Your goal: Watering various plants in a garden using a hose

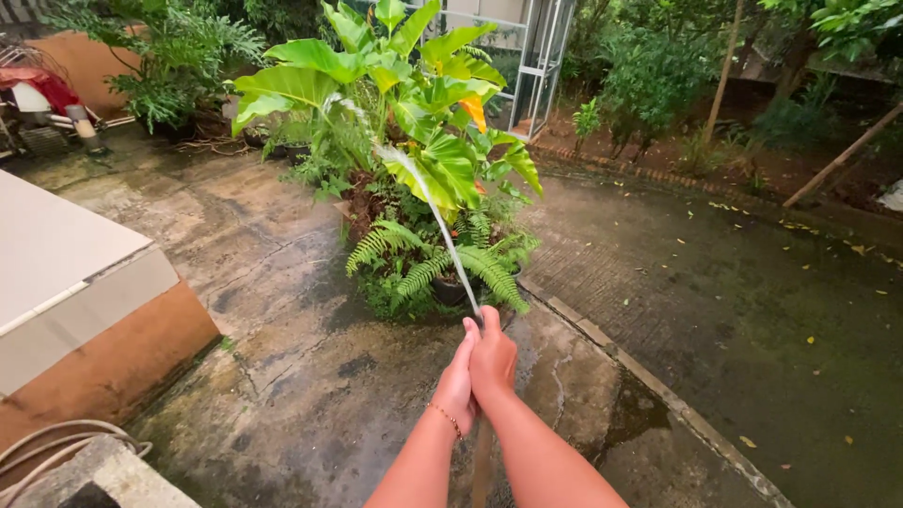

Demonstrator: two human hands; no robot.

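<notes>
The wet concrete yard point(282, 310) fills most of your view, dark with water and green with moss on the right side. On the left there is a low wall point(85, 310) with a pale flat top and a brown side. In the middle of the yard stands a group of potted plants point(404, 141) with very big green leaves, and ferns point(442, 263) hang low around a dark pot point(451, 290) at its front. A thin jet of water point(428, 202) goes up from your hands in a curve and lands among the big leaves. Your two hands are pressed together, just in front of the ferns. Your right hand point(493, 359) is closed around the end of a hose point(482, 461), with the thumb near the opening. Your left hand point(457, 384) wraps around the same hose from the other side; it wears a thin bracelet point(446, 418). The hose runs down between your forearms and is mostly hidden.
</notes>
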